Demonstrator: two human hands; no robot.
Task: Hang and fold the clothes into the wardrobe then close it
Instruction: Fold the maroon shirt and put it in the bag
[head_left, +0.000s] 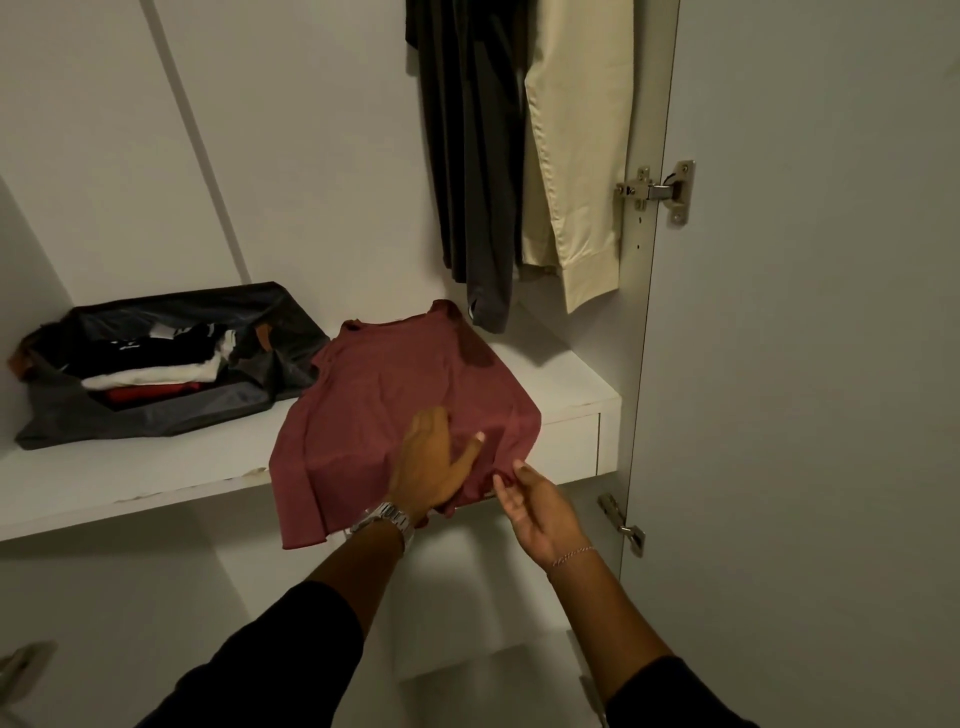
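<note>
A dusty-red T-shirt lies partly folded on the white wardrobe shelf, its lower hem hanging over the front edge. My left hand, with a metal watch on the wrist, lies flat on the shirt's lower part with fingers spread. My right hand hovers at the shirt's lower right corner, fingers relaxed, fingertips at the fabric's edge. A dark garment and cream trousers hang above the shelf at the right.
A dark open bag with folded black, white and red clothes stands on the shelf at the left. The open wardrobe door with metal hinges stands at the right. Lower white shelves show below.
</note>
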